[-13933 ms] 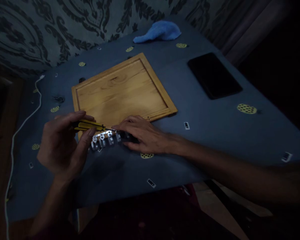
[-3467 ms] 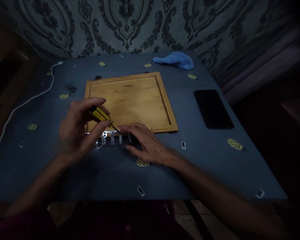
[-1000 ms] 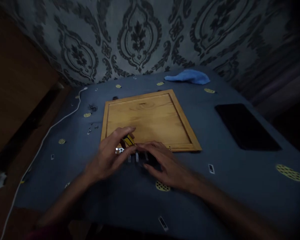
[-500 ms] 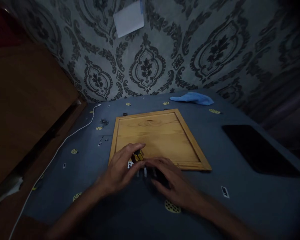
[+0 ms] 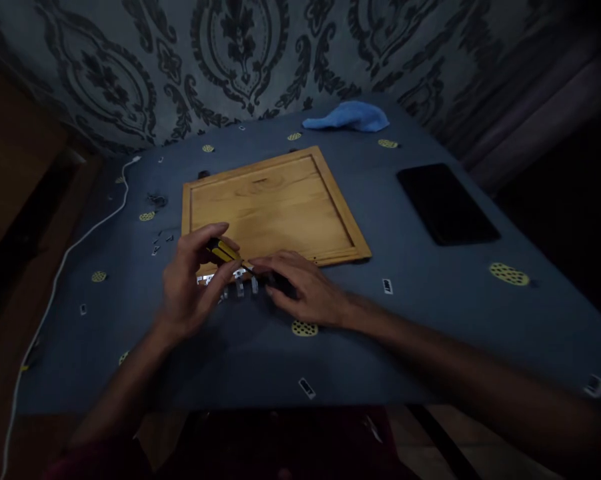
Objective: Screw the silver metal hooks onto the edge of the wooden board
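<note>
A framed wooden panel (image 5: pixel 275 207), like a cabinet door, lies flat on the blue patterned cloth. My left hand (image 5: pixel 195 280) is closed around a screwdriver with a yellow and black handle (image 5: pixel 223 251), its shaft slanting right and down. Shiny metal hinge parts (image 5: pixel 239 283) stick out at the panel's near edge, under the screwdriver. My right hand (image 5: pixel 305 287) rests at that edge, its fingertips bunched beside the shaft's tip. Something dark shows beneath its palm; I cannot tell whether it is an object or shadow.
A black tablet-like slab (image 5: pixel 447 203) lies on the right. The blue cloth (image 5: pixel 347 117) is crumpled at the back by the wall. Small screws (image 5: pixel 157 241) and a dark tangled bit (image 5: pixel 157 199) lie left of the panel. A white cable (image 5: pixel 63 267) runs along the left side.
My view has tilted down and shifted right, so the table's near edge now shows. The screwdriver's handle and shaft are more visible. Both hands stay at the panel's near edge.
</note>
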The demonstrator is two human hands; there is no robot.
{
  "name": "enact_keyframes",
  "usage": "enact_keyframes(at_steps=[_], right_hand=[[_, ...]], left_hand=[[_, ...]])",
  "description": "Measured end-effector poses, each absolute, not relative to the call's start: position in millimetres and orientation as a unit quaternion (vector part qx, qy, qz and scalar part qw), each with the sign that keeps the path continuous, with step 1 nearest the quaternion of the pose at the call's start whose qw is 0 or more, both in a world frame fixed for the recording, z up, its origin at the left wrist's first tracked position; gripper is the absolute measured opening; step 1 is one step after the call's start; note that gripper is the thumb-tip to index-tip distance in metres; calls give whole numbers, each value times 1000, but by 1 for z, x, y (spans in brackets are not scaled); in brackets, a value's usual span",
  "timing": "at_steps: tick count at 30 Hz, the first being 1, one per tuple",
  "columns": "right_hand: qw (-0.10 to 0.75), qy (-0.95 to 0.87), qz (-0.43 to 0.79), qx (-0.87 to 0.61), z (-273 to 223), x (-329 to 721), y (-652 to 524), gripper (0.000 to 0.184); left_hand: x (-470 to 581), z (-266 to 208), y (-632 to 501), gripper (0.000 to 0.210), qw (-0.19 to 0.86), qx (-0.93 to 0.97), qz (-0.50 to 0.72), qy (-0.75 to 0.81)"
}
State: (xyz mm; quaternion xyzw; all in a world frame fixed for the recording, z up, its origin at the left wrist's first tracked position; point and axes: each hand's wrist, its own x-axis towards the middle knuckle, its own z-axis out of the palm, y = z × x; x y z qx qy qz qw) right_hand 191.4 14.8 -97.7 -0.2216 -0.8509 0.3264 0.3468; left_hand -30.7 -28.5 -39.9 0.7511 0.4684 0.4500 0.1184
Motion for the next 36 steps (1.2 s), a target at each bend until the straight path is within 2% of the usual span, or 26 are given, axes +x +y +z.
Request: enact_keyframes(at_steps=[11,22,36], right_hand=[[377,-839,322,-225,-97,195,12,48],[356,-840,335,-234,-96,195,12,48],[361,-840,335,-229,-96,195,12,51]], left_hand=[[-15,-31,-30,54,78,732,541,407],[-20,-28,-30,59,27,729,550,407],[-16,-32,-32,59,77,741,530,405]])
